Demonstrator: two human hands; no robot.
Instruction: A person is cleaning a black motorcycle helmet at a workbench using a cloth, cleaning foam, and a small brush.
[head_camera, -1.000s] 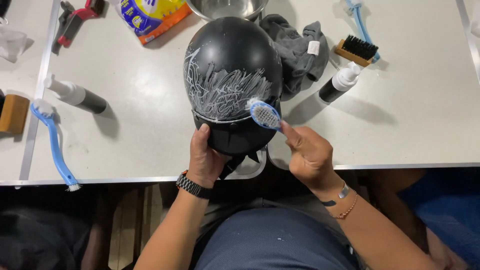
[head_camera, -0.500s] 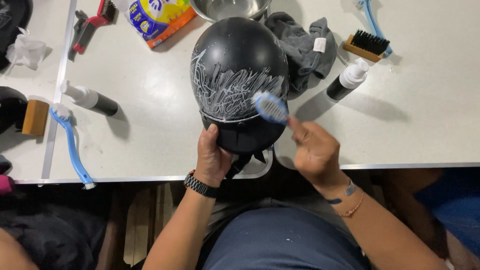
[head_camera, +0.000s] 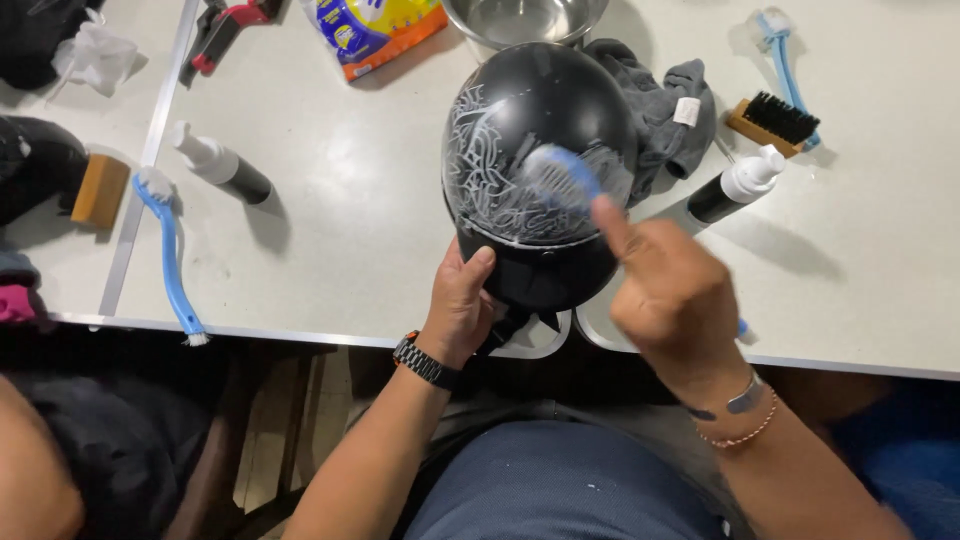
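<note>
Sat at a white table (head_camera: 330, 200), seen from above. Largest on it: a black helmet (head_camera: 545, 110) near the front edge, its dome streaked with white foam, lower rim toward the body. Gripped at that lower left rim by the left hand (head_camera: 462, 305), fingers curled closed on the shell, thumb up along the side, dark watch at the wrist. Worked over by the right hand (head_camera: 672, 295), fingers wrapped shut round the handle of a blue brush (head_camera: 560, 172), forefinger stretched along it, bristle head pressed on the foamed dome; somewhat blurred.

Just behind the helmet, touching it: a crumpled grey cloth (head_camera: 665, 115). Beyond that, at the top edge, a steel bowl (head_camera: 520, 18), and beside it a yellow and orange packet (head_camera: 375, 28). Left of the helmet, well apart: a long blue brush (head_camera: 172, 255) reaching to the table edge, and a black bottle (head_camera: 225, 165) with a white pump, lying down. Right of the helmet: a second black pump bottle (head_camera: 735, 185), and past it a small wooden brush (head_camera: 772, 120) with black bristles.
</note>
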